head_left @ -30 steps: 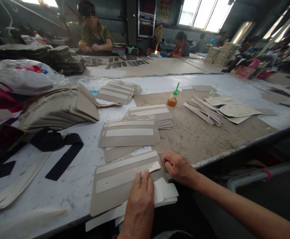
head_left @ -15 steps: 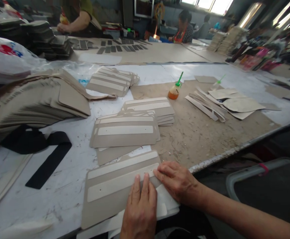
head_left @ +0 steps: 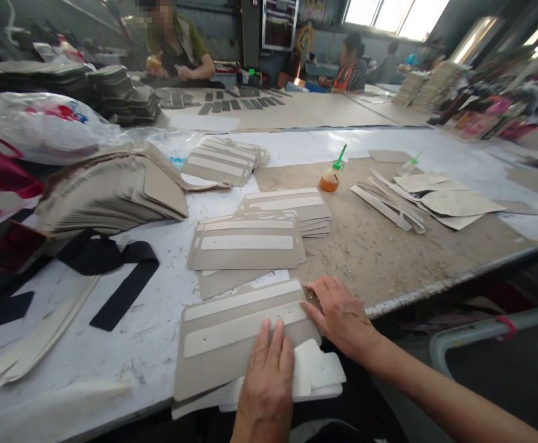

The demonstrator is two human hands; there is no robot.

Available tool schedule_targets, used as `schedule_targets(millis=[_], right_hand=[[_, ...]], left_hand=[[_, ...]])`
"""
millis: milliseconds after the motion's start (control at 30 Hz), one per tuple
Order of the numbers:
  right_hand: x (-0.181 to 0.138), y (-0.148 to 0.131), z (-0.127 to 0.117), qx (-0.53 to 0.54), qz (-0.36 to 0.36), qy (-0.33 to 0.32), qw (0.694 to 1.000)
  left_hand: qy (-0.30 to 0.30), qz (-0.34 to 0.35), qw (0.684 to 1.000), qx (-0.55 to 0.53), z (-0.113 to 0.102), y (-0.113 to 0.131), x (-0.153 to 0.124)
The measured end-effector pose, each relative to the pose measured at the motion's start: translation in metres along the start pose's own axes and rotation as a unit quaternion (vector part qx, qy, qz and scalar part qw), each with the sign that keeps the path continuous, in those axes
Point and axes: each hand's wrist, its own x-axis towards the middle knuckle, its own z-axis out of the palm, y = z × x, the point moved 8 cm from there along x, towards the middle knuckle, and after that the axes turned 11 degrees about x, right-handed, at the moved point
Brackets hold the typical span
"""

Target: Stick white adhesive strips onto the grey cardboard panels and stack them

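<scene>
A flat beige panel point(head_left: 245, 363) with two pale strips along it lies near the table's front edge. My left hand point(head_left: 269, 375) rests on it with fingers stretched out flat, their tips on the nearer pale strip point(head_left: 232, 335). At the panel's right edge is my right hand point(head_left: 343, 320), its thumb on top and its other fingers curled past the edge. Loose pale strips point(head_left: 319, 369) stick out at the panel's near side, partly under my left hand. Just behind lies a stack of similar panels point(head_left: 245, 258), with another panel stack point(head_left: 297, 206) beyond.
A glue bottle point(head_left: 330, 178) with a green nozzle stands on brown board point(head_left: 343, 246). Pale offcuts point(head_left: 453, 200) lie to the right. On the left are a fanned panel stack point(head_left: 116, 191) and black strap point(head_left: 124, 286). Two co-workers point(head_left: 183, 55) sit across the table.
My right thumb has shifted from pressing the strip to the panel's right edge, and the fingers have opened away from it. My left hand stays flat. The camera view has turned left.
</scene>
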Motion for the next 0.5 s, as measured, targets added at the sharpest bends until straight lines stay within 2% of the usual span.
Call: schedule_targets(millis=[67, 133, 233, 300, 400, 500], right_hand=[[0.004, -0.001, 0.004, -0.016, 0.038, 0.002, 0.999], [0.006, -0.002, 0.006, 0.021, 0.067, 0.018, 0.997], [0.003, 0.002, 0.010, 0.155, 0.129, 0.034, 0.979], [0.000, -0.001, 0.015, 0.237, 0.142, 0.024, 0.961], [0.006, -0.020, 0.018, 0.286, 0.079, -0.008, 0.955], [0.030, -0.037, 0.004, 0.323, 0.006, 0.001, 0.946]], left_hand=[[0.014, -0.002, 1.000, 0.008, 0.000, 0.001, -0.002], [0.024, -0.002, 1.000, 0.015, 0.001, 0.002, -0.004], [0.038, 0.011, 0.999, 0.010, 0.002, 0.002, -0.007], [0.050, 0.020, 0.998, -0.011, 0.002, 0.001, -0.009], [0.062, 0.016, 0.995, -0.071, 0.001, -0.008, -0.015], [0.063, -0.037, 0.991, -0.109, -0.001, -0.029, -0.023]])
